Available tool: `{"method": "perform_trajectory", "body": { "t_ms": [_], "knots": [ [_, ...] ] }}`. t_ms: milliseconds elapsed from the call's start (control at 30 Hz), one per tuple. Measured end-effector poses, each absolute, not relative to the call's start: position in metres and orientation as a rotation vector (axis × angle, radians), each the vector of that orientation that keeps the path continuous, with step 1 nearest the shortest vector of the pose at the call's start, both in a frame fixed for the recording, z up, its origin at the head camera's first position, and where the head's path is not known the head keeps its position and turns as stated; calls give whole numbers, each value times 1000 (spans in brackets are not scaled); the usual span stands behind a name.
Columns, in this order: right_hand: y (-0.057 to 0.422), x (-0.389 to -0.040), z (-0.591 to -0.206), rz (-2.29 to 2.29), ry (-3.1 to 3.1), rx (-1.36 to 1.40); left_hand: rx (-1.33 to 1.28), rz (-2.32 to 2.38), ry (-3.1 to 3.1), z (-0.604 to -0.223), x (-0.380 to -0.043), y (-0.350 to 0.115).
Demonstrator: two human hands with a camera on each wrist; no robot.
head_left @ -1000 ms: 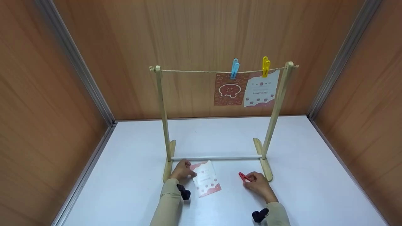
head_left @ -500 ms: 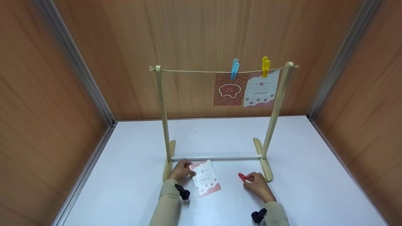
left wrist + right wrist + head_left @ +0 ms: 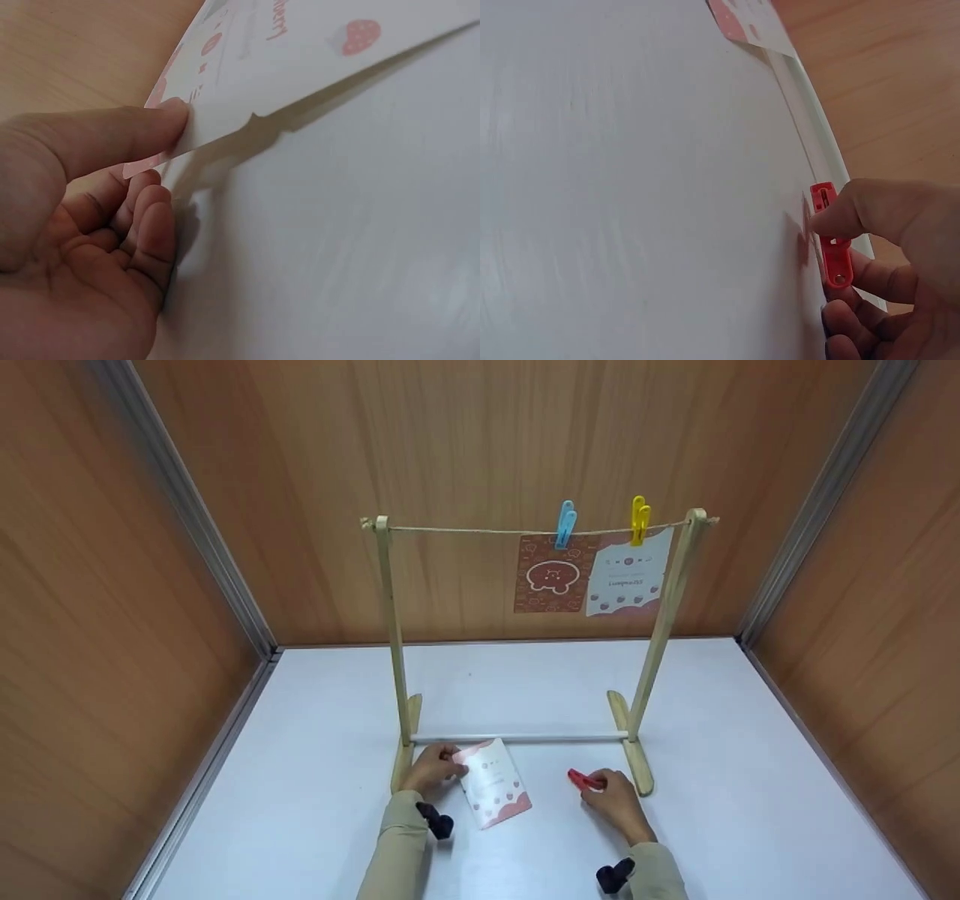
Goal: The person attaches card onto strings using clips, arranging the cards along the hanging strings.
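My left hand [image 3: 435, 769] pinches the upper left corner of a white and pink card [image 3: 495, 784] printed with strawberries. In the left wrist view the thumb lies on top of the card [image 3: 300, 60], with fingers curled beneath, and the near edge is lifted off the table. My right hand [image 3: 616, 802] holds a red clothespin [image 3: 581, 780] between thumb and fingers, to the right of the card. The right wrist view shows the clothespin [image 3: 832, 240] just over the white surface.
A wooden stand [image 3: 660, 637] carries a string [image 3: 465, 531] across its top. A blue clothespin [image 3: 565, 526] holds a brown bear card [image 3: 553, 592] there, and a yellow clothespin [image 3: 639, 521] holds a white card [image 3: 624, 577]. Wood panels [image 3: 465, 435] surround the white table [image 3: 322, 735].
The card in my left hand has risen and shifted slightly, its far edge now nearer the stand's bottom rod. The red clothespin has turned a little in my right hand. The view has shifted slightly.
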State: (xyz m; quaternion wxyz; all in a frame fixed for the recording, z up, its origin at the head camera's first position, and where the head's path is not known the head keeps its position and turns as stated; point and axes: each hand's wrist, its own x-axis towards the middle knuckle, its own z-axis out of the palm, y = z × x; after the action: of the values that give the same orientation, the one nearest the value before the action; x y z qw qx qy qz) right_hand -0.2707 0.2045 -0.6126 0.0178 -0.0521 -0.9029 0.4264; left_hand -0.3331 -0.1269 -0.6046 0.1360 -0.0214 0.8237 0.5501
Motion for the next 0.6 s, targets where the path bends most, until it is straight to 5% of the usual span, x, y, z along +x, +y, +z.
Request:
{"method": "perform_trajectory", "body": {
  "t_ms": [600],
  "knots": [
    [199, -281, -615, 1758, -2600, -341, -211, 1757, 2273, -610, -330, -123]
  ]
}}
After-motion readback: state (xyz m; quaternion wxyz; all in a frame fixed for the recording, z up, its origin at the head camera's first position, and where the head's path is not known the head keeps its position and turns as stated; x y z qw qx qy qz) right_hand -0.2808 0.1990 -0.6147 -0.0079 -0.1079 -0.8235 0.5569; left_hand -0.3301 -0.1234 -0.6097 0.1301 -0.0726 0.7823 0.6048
